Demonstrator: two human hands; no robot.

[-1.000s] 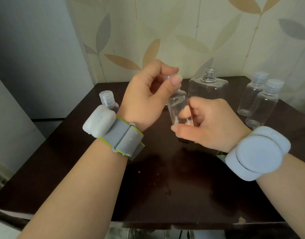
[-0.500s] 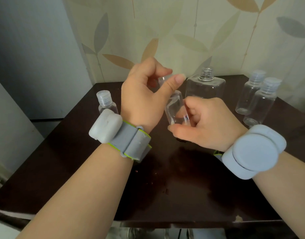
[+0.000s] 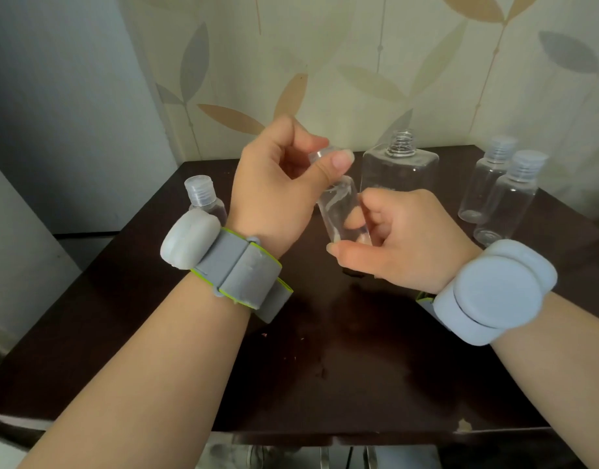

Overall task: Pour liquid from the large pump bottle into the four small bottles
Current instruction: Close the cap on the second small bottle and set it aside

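Note:
A small clear bottle (image 3: 338, 208) is held above the middle of the dark table (image 3: 325, 367). My right hand (image 3: 403, 238) grips its body from the right. My left hand (image 3: 278, 194) pinches its cap (image 3: 320, 154) between thumb and fingers. Behind them stands the large square clear bottle (image 3: 401, 167) with its threaded neck bare and no pump on it. Another small capped bottle (image 3: 203, 198) stands at the left, partly hidden by my left wrist. Two more small capped bottles (image 3: 484, 177) (image 3: 514, 194) stand at the right.
A wall with leaf-patterned paper (image 3: 359, 62) rises right behind the table. A grey panel (image 3: 54, 113) stands to the left. The table's front edge (image 3: 325, 434) is chipped near the right. Both wrists wear grey bands.
My left hand has turned slightly on the cap and both hands have shifted a little with the bottle. The other bottles have not moved.

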